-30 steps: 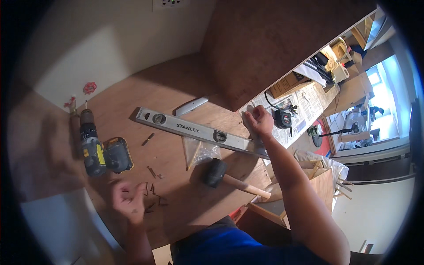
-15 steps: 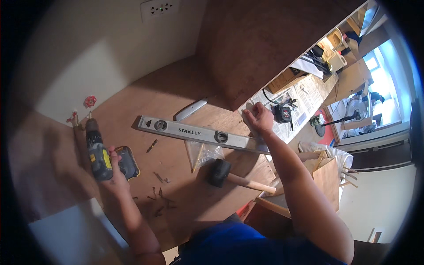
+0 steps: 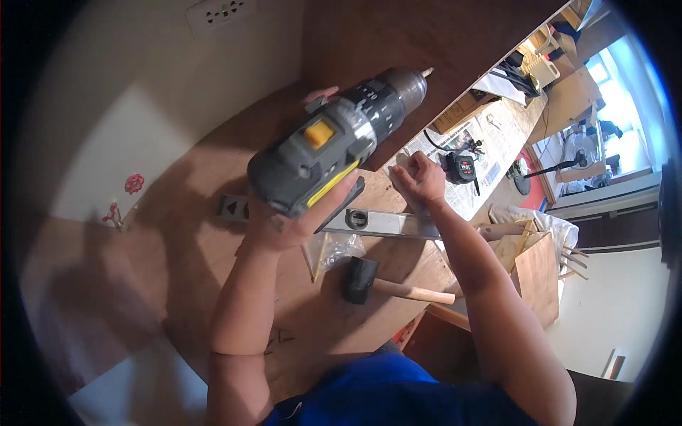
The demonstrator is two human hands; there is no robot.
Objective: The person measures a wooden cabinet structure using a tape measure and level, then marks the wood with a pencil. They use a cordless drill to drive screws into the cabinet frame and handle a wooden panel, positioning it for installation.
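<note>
My left hand [image 3: 284, 228] is wrapped round a black and yellow cordless drill [image 3: 334, 135], raised high. Its bit points up and right, in front of an upright brown wood panel [image 3: 426, 35]. By the panel's lower corner, my right hand [image 3: 426, 181] has its fingers curled together; what they pinch, if anything, I cannot make out. Below both hands a silver spirit level [image 3: 401, 224] lies across the brown board [image 3: 320, 326], partly hidden by the drill and left hand. A clear plastic bag [image 3: 344, 248] and a black-headed mallet [image 3: 361, 280] lie nearer to me.
A tape measure [image 3: 462, 169] sits on newspaper [image 3: 501, 153] right of my right hand. Two red valve handles [image 3: 134, 183] stick out at the left wall, below a socket [image 3: 220, 13]. A few screws [image 3: 279, 337] lie beside my left forearm. A wooden box [image 3: 533, 284] stands at right.
My left hand has lifted the drill from beside the valves at left, up and right toward the panel. My right hand stays by the panel corner, its fingers still curled.
</note>
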